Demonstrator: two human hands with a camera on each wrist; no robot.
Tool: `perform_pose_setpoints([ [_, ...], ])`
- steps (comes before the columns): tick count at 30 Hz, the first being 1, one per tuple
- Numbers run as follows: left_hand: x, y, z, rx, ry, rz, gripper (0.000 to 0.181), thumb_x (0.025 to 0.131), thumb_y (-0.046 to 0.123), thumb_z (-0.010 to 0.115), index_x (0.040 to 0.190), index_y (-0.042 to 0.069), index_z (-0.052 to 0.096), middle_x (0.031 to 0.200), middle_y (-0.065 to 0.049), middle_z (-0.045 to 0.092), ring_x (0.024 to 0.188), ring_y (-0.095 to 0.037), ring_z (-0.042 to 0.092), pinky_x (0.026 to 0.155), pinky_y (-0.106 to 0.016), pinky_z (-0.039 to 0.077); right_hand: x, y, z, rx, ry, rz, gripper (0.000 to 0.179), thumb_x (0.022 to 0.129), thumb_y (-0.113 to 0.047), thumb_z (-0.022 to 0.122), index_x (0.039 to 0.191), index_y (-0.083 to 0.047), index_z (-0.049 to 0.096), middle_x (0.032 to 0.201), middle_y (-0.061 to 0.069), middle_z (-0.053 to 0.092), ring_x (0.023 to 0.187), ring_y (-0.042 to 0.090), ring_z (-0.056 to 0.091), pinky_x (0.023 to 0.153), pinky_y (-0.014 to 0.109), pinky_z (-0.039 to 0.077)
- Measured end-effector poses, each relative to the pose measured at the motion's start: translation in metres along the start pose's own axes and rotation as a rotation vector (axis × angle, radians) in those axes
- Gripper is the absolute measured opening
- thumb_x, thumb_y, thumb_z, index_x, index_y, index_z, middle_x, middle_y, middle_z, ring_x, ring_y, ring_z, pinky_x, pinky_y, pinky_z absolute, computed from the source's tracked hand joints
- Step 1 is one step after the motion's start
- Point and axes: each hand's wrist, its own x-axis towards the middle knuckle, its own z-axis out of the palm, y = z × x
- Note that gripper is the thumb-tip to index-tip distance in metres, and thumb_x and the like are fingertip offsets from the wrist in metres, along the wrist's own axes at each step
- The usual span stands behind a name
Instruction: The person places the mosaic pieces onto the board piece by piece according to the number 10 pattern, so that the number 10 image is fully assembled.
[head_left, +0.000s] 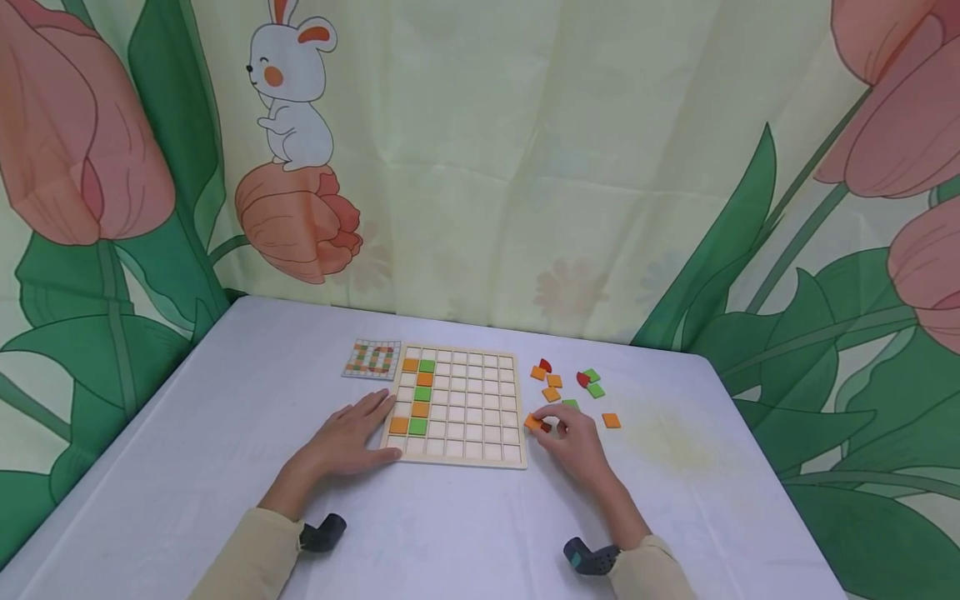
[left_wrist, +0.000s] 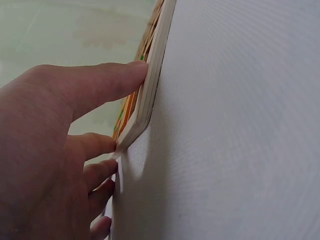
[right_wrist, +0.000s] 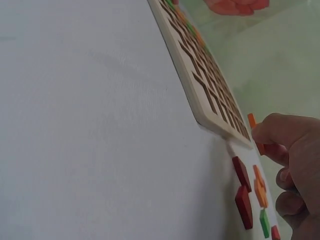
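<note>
A wooden grid board (head_left: 480, 408) lies flat on the table, its two left columns holding orange and green square tiles (head_left: 423, 394). My left hand (head_left: 348, 437) rests against the board's left edge, fingers spread, thumb at the near corner; the left wrist view shows the thumb (left_wrist: 115, 80) touching the rim. At the board's right edge, my right hand (head_left: 573, 442) pinches an orange square tile (head_left: 532, 422) between thumb and fingers. In the right wrist view that tile (right_wrist: 251, 120) stands tilted beside the board's corner. Dark red pieces (right_wrist: 244, 206) lie under this hand.
A small pattern card (head_left: 372, 359) with a coloured grid lies by the board's upper left corner. Right of the board are scattered orange tiles (head_left: 611, 421), green tiles (head_left: 596, 389) and red rounded pieces (head_left: 582, 380). A printed curtain (head_left: 480, 167) hangs behind the table.
</note>
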Motion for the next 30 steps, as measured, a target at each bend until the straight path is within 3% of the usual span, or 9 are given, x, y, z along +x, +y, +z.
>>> perform_pose_setpoints([
  [4, -0.001, 0.0, 0.0, 0.001, 0.001, 0.003, 0.087, 0.085, 0.053, 0.065, 0.152, 0.009, 0.031, 0.16, -0.014, 0.025, 0.147, -0.037, 0.024, 0.116, -0.06, 0.023, 0.002, -0.009, 0.009, 0.015, -0.013, -0.037, 0.02, 0.082, -0.014, 0.076, 0.102, -0.019, 0.073, 0.098, -0.003, 0.069, 0.08, 0.015, 0.052, 0.062, 0.015, 0.045],
  [12, 0.0, -0.001, 0.0, 0.006, 0.004, 0.012, 0.087, 0.085, 0.056, 0.062, 0.152, 0.011, 0.031, 0.16, -0.013, 0.025, 0.147, -0.036, 0.024, 0.116, -0.06, 0.024, 0.007, -0.027, 0.027, 0.069, -0.063, -0.071, 0.018, 0.083, -0.014, 0.075, 0.099, -0.022, 0.072, 0.095, -0.007, 0.067, 0.068, 0.012, 0.046, 0.057, 0.017, 0.038],
  [20, 0.001, -0.003, 0.002, 0.004, 0.003, 0.002, 0.087, 0.085, 0.057, 0.062, 0.152, 0.012, 0.03, 0.161, -0.012, 0.023, 0.148, -0.035, 0.023, 0.117, -0.059, 0.023, 0.012, -0.046, 0.045, 0.088, -0.126, -0.168, 0.017, 0.083, -0.011, 0.072, 0.098, -0.019, 0.073, 0.096, -0.004, 0.068, 0.06, 0.01, 0.042, 0.053, 0.017, 0.036],
  [30, 0.002, 0.0, 0.001, 0.008, -0.006, -0.01, 0.088, 0.084, 0.056, 0.063, 0.152, 0.011, 0.03, 0.161, -0.012, 0.023, 0.148, -0.036, 0.023, 0.117, -0.059, 0.021, 0.014, -0.063, 0.064, 0.096, -0.206, -0.194, 0.014, 0.085, -0.016, 0.072, 0.099, -0.02, 0.073, 0.099, -0.007, 0.069, 0.069, 0.01, 0.047, 0.057, 0.017, 0.04],
])
